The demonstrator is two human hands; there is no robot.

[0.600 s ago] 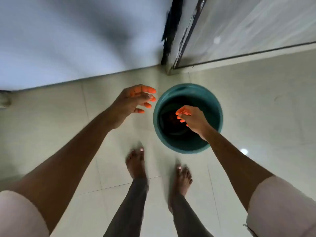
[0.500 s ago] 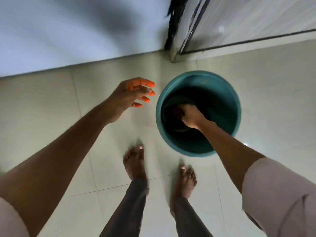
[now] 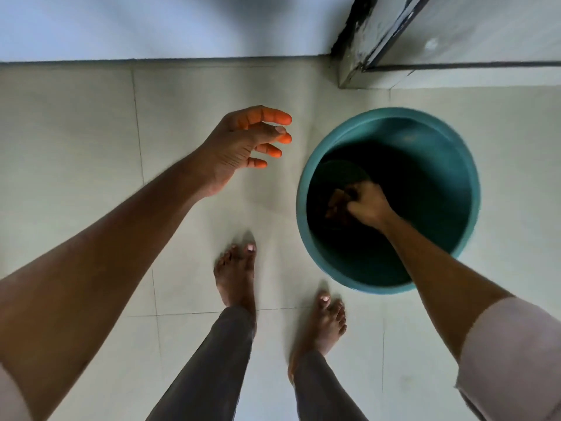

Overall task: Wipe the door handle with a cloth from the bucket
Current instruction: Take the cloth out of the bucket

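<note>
A teal round bucket (image 3: pixel 449 141) stands on the tiled floor ahead of my feet, to the right. My right hand (image 3: pixel 368 205) is deep inside it, fingers closed on a brownish cloth (image 3: pixel 335 202) that lies against the dark bottom. My left hand (image 3: pixel 246 144) hovers over the floor left of the bucket, fingers spread and holding nothing. The door handle is out of view.
A pale wall (image 3: pixel 151 25) runs along the top. The bottom corner of a door frame (image 3: pixel 352 65) and a grey door (image 3: pixel 485 28) sit at the top right, just behind the bucket. My bare feet (image 3: pixel 236 278) stand on the light floor tiles.
My right hand has dropped from above the bucket's rim down to its bottom and closed on the cloth. The view has moved closer to the bucket. My left hand stays spread.
</note>
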